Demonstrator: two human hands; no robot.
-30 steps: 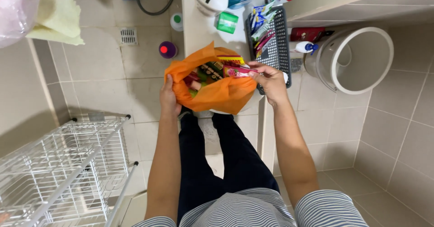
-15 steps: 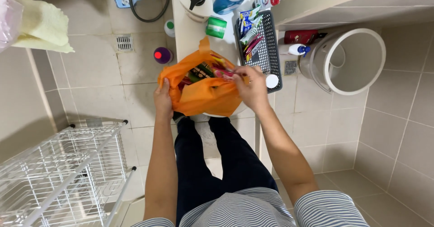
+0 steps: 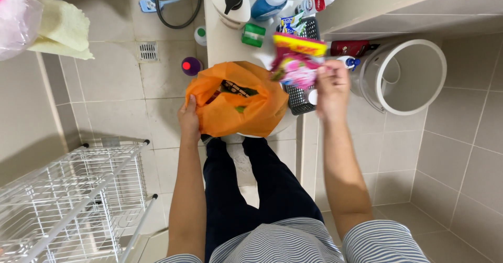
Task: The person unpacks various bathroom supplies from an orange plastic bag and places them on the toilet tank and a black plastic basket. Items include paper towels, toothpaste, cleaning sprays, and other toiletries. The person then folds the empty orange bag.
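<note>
My left hand (image 3: 188,120) grips the left edge of an orange plastic bag (image 3: 238,106) that rests on the white counter (image 3: 222,37). The bag's mouth gapes open and dark packets show inside. My right hand (image 3: 331,87) is raised to the right of the bag and holds a pink and yellow packet (image 3: 296,61) above the black basket (image 3: 301,98). The packet is clear of the bag.
On the counter stand a white pump bottle (image 3: 231,3), a blue bottle (image 3: 270,1) and a green jar (image 3: 253,34). A white bucket (image 3: 403,74) lies at the right. A white wire rack (image 3: 68,200) stands lower left. A floor drain (image 3: 148,51) and shower hose (image 3: 173,3) are behind.
My right hand has come out of the orange bag and risen to the right with the pink and yellow packet. The left hand has kept its hold on the bag's edge.
</note>
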